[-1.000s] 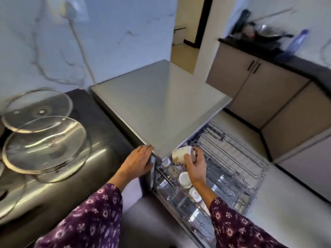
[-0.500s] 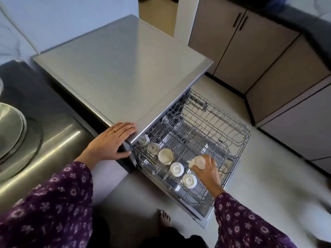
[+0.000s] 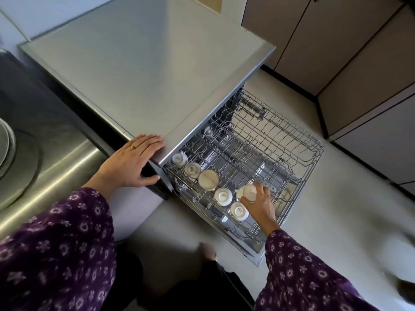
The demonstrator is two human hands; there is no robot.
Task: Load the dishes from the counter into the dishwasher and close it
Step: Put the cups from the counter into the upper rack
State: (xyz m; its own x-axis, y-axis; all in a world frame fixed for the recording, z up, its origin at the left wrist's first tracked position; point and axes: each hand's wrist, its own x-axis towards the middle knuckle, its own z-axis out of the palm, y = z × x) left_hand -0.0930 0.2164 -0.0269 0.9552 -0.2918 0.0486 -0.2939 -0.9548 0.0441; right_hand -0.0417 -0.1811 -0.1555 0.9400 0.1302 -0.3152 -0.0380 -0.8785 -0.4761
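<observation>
Nearest the rack's (image 3: 311,153) front rail, right hand (image 3: 258,204) grips a white cup (image 3: 247,192) just right of five upturned cups (image 3: 223,196); tip it mouth-down, seat it between tines, probably clear of neighbours. Left hand (image 3: 132,163) lies flat, holding nothing, on the dishwasher top (image 3: 146,75) behind the rack; rack's back end hidden beneath it, counter dishes cut off left

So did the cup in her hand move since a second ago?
Yes. The cup, held by the right hand, went from up by the dishwasher top's front edge down into the rack, beside the row of cups.
</observation>
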